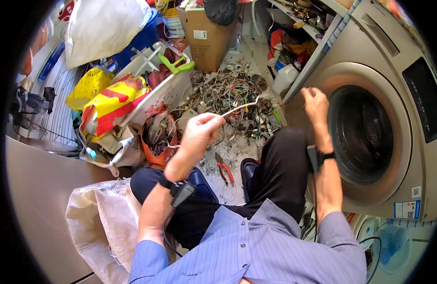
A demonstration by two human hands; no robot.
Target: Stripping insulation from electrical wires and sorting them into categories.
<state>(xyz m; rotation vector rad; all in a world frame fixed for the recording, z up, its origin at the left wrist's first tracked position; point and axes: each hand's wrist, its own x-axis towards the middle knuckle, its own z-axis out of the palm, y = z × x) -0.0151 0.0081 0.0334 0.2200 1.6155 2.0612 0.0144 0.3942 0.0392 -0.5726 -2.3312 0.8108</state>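
Observation:
My left hand (201, 134) pinches a white cable (239, 106) between thumb and fingers. One length of it reaches out over the heap, with a bent end; a thinner white strand hangs on the other side of the hand. My right hand (316, 104) is raised in front of the washing machine, its fingers curled together and nothing visible in them. Below the hands, a large tangle of cut wires and connectors (232, 88) covers the floor. Red-handled pliers (224, 169) lie on the floor between my feet.
At right stands a front-loading washing machine (367, 131). An orange bag (158, 142) of scraps and a white plastic bin (161, 96) sit at left. A woven sack (101, 223) rests beside my left leg. Behind the heap is a cardboard box (206, 46).

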